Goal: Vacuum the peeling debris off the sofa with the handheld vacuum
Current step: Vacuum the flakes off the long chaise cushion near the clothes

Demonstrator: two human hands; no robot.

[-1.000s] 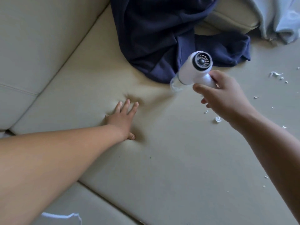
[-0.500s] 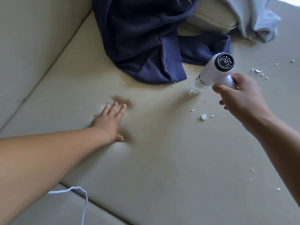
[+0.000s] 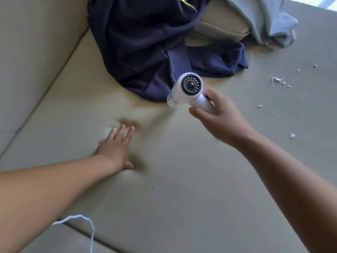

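Note:
My right hand (image 3: 218, 116) grips the handle of a white handheld vacuum (image 3: 187, 90); its dark round rear grille faces me and its clear nozzle points down at the beige sofa seat (image 3: 182, 179), right by the hem of a navy garment. My left hand (image 3: 117, 147) lies flat on the seat cushion with fingers spread, to the left of the vacuum. White peeling flakes (image 3: 277, 80) are scattered over the seat to the right of the vacuum, with more flakes (image 3: 292, 135) further down.
A crumpled navy garment (image 3: 145, 42) lies at the back of the seat against the backrest (image 3: 36, 42). A light grey garment (image 3: 269, 21) drapes over a beige cushion (image 3: 218, 26) at the top right. A thin white cord (image 3: 87, 227) loops at the bottom left.
My right hand has swept the vacuum to the left, back to the edge of the navy garment. The small flakes that lay just below its nozzle no longer show. My left hand stays pressed on the seat.

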